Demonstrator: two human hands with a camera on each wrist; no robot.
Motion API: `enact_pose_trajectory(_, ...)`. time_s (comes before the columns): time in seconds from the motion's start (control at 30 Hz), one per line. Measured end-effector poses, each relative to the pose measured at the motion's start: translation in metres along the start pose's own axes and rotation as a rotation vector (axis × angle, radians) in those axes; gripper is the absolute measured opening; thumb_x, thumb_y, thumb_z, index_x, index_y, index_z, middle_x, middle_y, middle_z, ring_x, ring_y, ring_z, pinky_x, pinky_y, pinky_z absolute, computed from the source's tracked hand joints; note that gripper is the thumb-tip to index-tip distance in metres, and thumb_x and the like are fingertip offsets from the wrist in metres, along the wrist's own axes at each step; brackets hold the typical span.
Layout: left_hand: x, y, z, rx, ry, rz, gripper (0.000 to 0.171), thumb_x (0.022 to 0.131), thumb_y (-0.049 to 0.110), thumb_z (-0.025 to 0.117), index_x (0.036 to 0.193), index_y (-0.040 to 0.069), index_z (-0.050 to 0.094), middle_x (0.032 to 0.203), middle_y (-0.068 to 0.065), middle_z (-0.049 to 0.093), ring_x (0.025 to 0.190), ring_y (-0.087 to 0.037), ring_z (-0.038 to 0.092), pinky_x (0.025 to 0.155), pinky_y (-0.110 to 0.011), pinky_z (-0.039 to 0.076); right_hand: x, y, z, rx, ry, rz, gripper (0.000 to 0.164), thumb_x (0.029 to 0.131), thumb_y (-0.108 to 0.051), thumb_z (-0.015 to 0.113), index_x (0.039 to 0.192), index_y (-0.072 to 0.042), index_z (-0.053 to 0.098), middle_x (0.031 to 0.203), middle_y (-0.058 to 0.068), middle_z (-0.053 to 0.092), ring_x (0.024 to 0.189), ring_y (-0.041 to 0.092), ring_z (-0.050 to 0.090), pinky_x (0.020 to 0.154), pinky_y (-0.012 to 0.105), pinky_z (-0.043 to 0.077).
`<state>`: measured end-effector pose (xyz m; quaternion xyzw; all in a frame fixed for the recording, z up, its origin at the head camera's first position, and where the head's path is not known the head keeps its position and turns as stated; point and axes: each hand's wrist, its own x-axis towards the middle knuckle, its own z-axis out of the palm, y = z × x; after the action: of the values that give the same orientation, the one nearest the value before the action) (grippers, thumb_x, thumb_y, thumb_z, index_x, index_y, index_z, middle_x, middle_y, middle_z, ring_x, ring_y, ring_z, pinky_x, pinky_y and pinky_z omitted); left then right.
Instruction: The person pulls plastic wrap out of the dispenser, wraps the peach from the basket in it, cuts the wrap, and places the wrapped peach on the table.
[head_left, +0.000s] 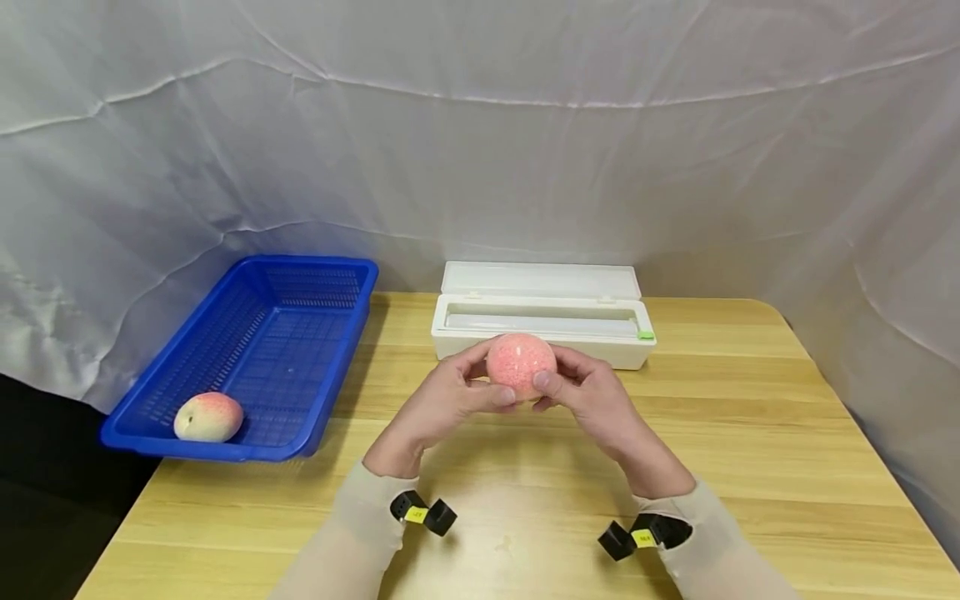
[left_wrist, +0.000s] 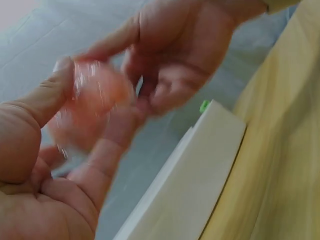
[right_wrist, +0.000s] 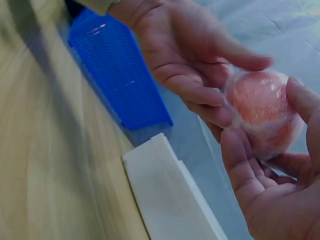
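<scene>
Holding a film-wrapped peach up between both hands

The film-wrapped peach [head_left: 521, 365] is held clear of the tabletop [head_left: 750, 433], on the near side of a white cling-film dispenser [head_left: 472, 340] whose lid stands raised behind its trough. The left hand [head_left: 448, 392] curls about one side of the fruit, thumb on the near face; the right hand [head_left: 597, 398] takes the other side, its thumb also pressed to the front. In each, the grip is drawn in only as far as the round fruit allows. A green slider [head_left: 646, 335] sits at the dispenser's right end, and a second peach [head_left: 208, 417], with no film to be seen on it, lies in the near left corner of a blue plastic basket [head_left: 300, 346].

The wrapped fruit should handle as a light, rounded thing, easily bruised if it is real. Its glossy film will probably be slicker than bare skin, and thin enough to tear or wrinkle under a fingernail. The safest hold is around its widest part, with the finger pads spread, fingers beneath and thumbs only lightly on top; squeezing at one point could make it roll. The wrist views are blurred, so whether the film is closed underneath is hard to tell.
</scene>
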<state>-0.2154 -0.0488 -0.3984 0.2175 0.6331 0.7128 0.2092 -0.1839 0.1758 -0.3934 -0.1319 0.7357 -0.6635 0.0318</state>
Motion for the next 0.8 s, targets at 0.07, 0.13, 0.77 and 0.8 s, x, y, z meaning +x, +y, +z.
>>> enact_pose_trajectory(0.07, 0.0, 0.0, -0.002, 0.026, 0.016, -0.003, 0.066, 0.093, 0.004, 0.079, 0.153, 0.014, 0.054, 0.133, -0.018, 0.066, 0.108, -0.021, 0.072, 0.092, -0.041, 0.063, -0.001, -0.001, -0.003, 0.009, -0.019, -0.002, 0.047, 0.104, -0.02, 0.069, 0.144, 0.002, 0.059, 0.124, 0.015, 0.07, 0.093, 0.016, 0.073, 0.08, 0.037, 0.065)
enact_pose_trajectory(0.13, 0.0, 0.0, -0.002, 0.049, 0.037, -0.005, 0.065, 0.092, 0.002, 0.08, 0.152, 0.013, 0.056, 0.129, -0.017, 0.07, 0.108, -0.019, 0.072, 0.091, -0.039, 0.063, -0.001, -0.002, -0.005, 0.011, -0.05, 0.011, 0.051, 0.102, -0.02, 0.071, 0.146, 0.002, 0.057, 0.129, 0.016, 0.069, 0.097, 0.016, 0.073, 0.084, 0.039, 0.064)
enact_pose_trajectory(0.77, -0.002, 0.001, -0.014, 0.143, -0.083, 0.04, 0.077, 0.089, -0.003, 0.082, 0.157, 0.012, 0.05, 0.131, -0.018, 0.069, 0.108, -0.019, 0.073, 0.093, -0.036, 0.062, -0.004, -0.005, -0.015, 0.061, -0.16, 0.044, 0.062, 0.096, -0.016, 0.079, 0.147, 0.008, 0.053, 0.134, 0.023, 0.067, 0.102, 0.017, 0.075, 0.089, 0.036, 0.063)
enact_pose_trajectory(0.8, -0.002, 0.001, -0.013, 0.166, -0.073, 0.053, 0.077, 0.088, -0.002, 0.083, 0.156, 0.012, 0.05, 0.129, -0.017, 0.07, 0.106, -0.019, 0.073, 0.092, -0.035, 0.062, -0.004, -0.005, -0.014, 0.066, -0.157, 0.046, 0.061, 0.097, -0.016, 0.078, 0.147, 0.008, 0.053, 0.133, 0.022, 0.067, 0.1, 0.018, 0.075, 0.088, 0.036, 0.063)
